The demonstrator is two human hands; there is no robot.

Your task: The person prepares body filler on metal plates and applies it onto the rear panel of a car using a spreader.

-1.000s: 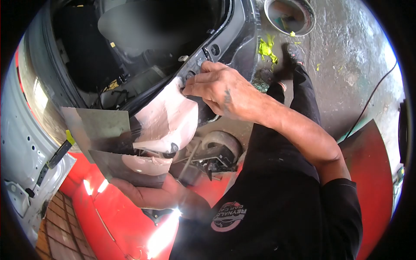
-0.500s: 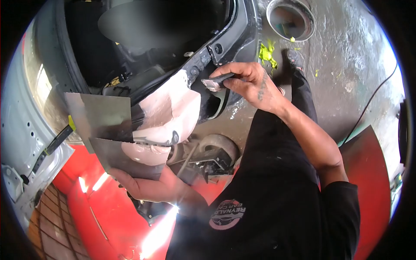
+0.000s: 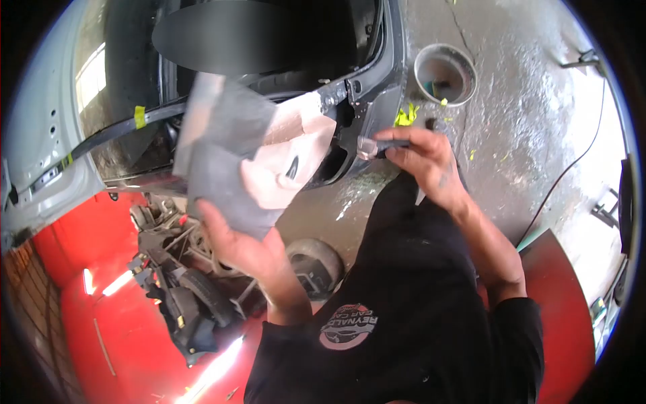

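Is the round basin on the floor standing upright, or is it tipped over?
Upright: the round basin rests on the floor with its open top facing up, inside visible.

Glossy grey floor — round basin, crumpled yellow-green scrap near it.

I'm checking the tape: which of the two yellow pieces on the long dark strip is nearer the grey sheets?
The larger, upper piece; the smaller piece sits farther from the grey sheets, near the pale panel.
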